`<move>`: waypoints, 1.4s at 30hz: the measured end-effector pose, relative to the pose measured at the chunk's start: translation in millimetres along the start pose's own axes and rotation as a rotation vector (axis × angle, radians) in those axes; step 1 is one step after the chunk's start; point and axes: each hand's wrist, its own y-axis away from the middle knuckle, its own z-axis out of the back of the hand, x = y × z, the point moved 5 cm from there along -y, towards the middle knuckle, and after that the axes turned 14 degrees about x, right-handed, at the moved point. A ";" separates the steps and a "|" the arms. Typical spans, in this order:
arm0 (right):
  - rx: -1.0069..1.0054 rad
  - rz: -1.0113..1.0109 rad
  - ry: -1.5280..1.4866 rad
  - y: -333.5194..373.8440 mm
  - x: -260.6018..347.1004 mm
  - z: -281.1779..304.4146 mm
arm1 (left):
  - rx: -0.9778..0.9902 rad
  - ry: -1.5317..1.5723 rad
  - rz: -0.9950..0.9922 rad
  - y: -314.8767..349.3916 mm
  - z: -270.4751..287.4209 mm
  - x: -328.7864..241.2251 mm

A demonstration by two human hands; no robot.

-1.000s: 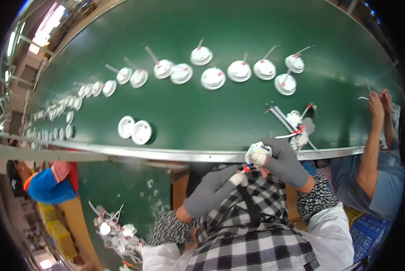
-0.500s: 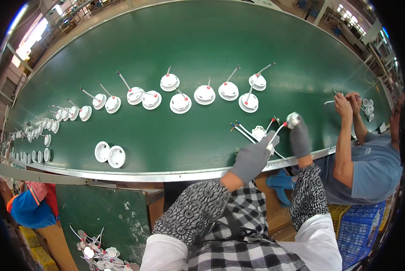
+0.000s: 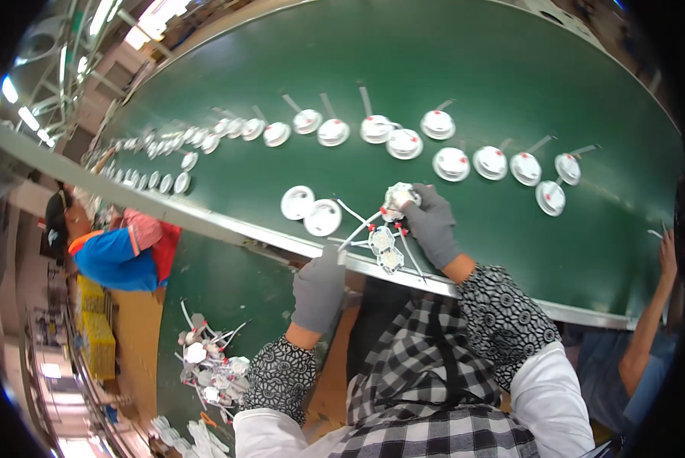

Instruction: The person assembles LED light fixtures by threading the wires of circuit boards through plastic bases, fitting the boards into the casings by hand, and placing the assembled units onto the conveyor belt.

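Observation:
My right hand [image 3: 432, 221], in a grey glove, grips a small white round light module [image 3: 398, 197] just above the green belt. From a red fitting on that module a white cable [image 3: 358, 233] runs down to the left. My left hand [image 3: 321, 284], gloved too, is closed around the cable's lower end at the belt's front edge. Between the hands lie more light modules [image 3: 389, 261] with red fittings and white cables, close to the metal rim. Two white round housings [image 3: 323, 217] sit left of them, their edges overlapping.
White round lamps with upright cables, such as this lamp [image 3: 451, 164], stand in a long row across the green belt [image 3: 297, 69]. A side table at lower left bears a heap of modules [image 3: 213, 362]. Co-workers are at left [image 3: 121, 248] and far right [image 3: 648, 336].
My view has swung right-to-left, so the belt's things appear shifted rightward. Both hands have moved left with the module and cable, now beside the two housings. Loose modules now lie nearer the front rim.

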 end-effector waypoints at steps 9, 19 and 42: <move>0.459 -0.456 -0.026 17.6 58.9 22.2 | 0.680 -0.074 -0.311 -0.3 28.3 -13.4; -0.114 -0.218 -0.606 50.8 30.5 72.6 | 0.166 -0.021 -0.405 -112.9 37.3 84.9; -0.280 0.106 -0.320 131.7 61.9 14.7 | 0.835 1.350 0.033 11.2 -21.1 -83.1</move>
